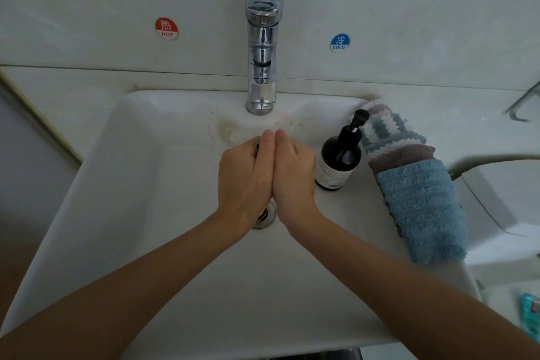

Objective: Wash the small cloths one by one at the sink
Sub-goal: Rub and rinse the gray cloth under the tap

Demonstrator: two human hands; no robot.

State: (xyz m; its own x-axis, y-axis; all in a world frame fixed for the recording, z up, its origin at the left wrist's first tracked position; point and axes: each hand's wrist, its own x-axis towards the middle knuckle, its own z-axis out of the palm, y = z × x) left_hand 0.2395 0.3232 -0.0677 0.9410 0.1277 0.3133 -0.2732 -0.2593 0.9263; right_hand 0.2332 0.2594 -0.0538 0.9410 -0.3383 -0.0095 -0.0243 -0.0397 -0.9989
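Now | hands (pixel 273 175) pressed flat together over sink (pixel 146 184), holding nothing | risk: cloths (pixel 420 202) slipping off rim.

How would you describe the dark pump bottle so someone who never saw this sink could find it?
Start at the white ceramic sink and go to its right rim, under the blue COLD sticker. The dark brown pump bottle stands there upright, between the right hand and the folded cloths. It is the only hard, glossy thing there, with a black pump and pale label.
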